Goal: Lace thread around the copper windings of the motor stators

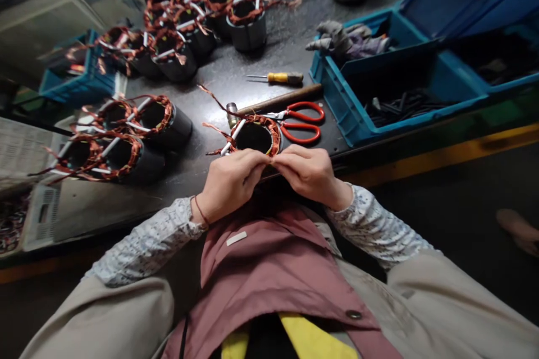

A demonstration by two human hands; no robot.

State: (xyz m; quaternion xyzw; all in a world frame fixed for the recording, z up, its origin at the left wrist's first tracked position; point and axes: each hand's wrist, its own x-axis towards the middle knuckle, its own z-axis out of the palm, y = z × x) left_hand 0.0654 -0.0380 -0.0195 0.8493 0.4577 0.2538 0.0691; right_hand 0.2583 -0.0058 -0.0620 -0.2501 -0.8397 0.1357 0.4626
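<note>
A motor stator with copper windings [274, 132] stands upright at the table's front edge, a white sleeve lying across its top and copper leads sticking out to the left. At its near rim, my left hand [231, 180] and my right hand [309, 174] meet with fingers pinched together, fingertips almost touching. Whatever they pinch is too small and hidden to make out. Just beyond the stator lie red-handled scissors [302, 139] and a hammer [278, 100], its head partly behind the copper leads.
Several more wound stators [174, 123] stand at the left, with a larger group [248, 33] at the back. A yellow-handled screwdriver [282, 77] lies mid-table. Blue bins [343, 104] at the right hold dark pieces and grey gloves [347, 40]. A pale crate [44, 219] sits at the left edge.
</note>
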